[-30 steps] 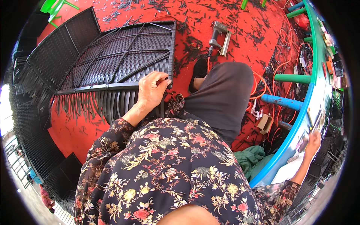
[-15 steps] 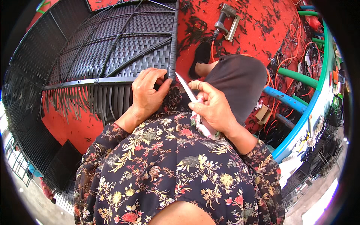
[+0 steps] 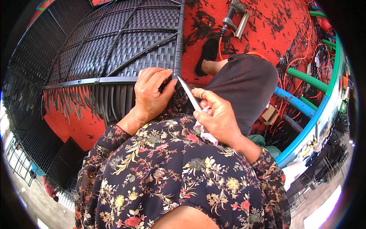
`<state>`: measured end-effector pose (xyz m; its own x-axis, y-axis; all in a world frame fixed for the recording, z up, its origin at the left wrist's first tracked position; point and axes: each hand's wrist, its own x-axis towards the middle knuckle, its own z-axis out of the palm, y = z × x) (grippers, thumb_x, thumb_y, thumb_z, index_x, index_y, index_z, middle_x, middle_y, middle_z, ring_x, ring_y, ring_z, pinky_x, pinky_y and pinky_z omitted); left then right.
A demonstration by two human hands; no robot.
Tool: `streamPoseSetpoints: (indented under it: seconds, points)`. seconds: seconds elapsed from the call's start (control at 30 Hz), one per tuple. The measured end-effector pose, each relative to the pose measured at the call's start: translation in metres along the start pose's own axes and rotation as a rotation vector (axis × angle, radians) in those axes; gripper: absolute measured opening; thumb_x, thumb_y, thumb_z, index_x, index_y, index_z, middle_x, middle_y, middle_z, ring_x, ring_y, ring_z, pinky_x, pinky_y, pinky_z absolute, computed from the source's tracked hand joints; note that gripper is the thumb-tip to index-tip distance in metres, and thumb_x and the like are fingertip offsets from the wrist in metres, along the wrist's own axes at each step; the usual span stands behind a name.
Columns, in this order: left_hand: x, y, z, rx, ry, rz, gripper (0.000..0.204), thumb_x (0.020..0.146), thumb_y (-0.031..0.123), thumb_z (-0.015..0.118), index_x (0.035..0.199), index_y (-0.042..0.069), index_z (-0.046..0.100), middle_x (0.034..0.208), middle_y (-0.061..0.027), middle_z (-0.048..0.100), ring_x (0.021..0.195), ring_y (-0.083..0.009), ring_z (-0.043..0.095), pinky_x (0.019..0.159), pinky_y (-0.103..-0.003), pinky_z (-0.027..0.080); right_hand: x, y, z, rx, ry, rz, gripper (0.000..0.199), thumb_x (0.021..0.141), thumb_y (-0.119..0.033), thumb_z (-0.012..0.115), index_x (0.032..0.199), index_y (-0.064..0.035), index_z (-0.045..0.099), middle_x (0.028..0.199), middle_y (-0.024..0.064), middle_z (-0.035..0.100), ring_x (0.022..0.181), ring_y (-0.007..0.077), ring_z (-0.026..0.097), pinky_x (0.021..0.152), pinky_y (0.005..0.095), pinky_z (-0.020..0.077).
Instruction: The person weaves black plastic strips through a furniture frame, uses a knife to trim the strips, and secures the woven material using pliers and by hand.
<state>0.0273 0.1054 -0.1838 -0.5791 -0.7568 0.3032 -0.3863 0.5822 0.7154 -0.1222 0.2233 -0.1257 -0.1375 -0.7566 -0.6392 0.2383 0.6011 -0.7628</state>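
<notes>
My left hand [image 3: 151, 91] is closed at the near corner of a black woven rattan furniture piece [image 3: 148, 45], thumb and forefinger pinching at the wrapped frame edge. What lies between those fingertips is too small to make out. A knife [image 3: 188, 91] with a narrow pale blade is gripped in my right hand [image 3: 219, 117], its handle wrapped in pinkish-white cloth [image 3: 207, 135]. The blade's tip reaches the frame corner beside my left thumb. Loose black strips [image 3: 108, 101] hang from the metal bar of the frame.
A pneumatic stapler [image 3: 233, 19] with an orange hose lies on the red floor [image 3: 263, 17] among black scraps. On the right stands a curved blue-green rail [image 3: 324, 103] with green and blue bars. A small cardboard box [image 3: 270, 114] sits beside my bent knee.
The knife tip has moved down and left onto the frame corner by my left thumb. My left hand keeps its pinch there. The view has shifted slightly.
</notes>
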Motion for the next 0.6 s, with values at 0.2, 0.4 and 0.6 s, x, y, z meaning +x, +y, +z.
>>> streamPoseSetpoints:
  seconds: [0.2,0.4,0.6]
  points:
    - [0.002,-0.001,0.001,0.045,-0.010,0.049,0.021,0.065,0.003,0.070,0.085,0.003,0.063,0.080,-0.0101,0.061,0.074,-0.0274,0.057,0.067,-0.036,0.044,-0.001,-0.002,0.000,-0.069,0.030,-0.015,0.042,0.075,0.000,0.058,0.117,0.0016,0.054,0.071,-0.0017,0.046,0.060,0.0034,0.045,0.054,0.0199,0.0413]
    - [0.001,-0.005,0.004,0.016,-0.021,0.032,0.020,0.066,0.003,0.069,0.085,0.001,0.064,0.080,-0.0113,0.061,0.073,-0.0285,0.058,0.066,-0.037,0.045,0.005,0.004,-0.001,-0.135,0.017,-0.072,0.043,0.075,0.000,0.057,0.117,0.0010,0.053,0.071,-0.0001,0.049,0.059,0.0037,0.046,0.055,0.0206,0.0420]
    - [0.002,-0.008,0.006,0.003,-0.034,0.037,0.019,0.067,0.003,0.069,0.085,0.001,0.063,0.080,-0.0122,0.061,0.072,-0.0292,0.058,0.066,-0.037,0.047,0.005,0.007,0.009,-0.180,0.079,-0.153,0.042,0.075,-0.001,0.057,0.117,0.0004,0.053,0.071,0.0007,0.051,0.059,0.0042,0.050,0.055,0.0216,0.0436]
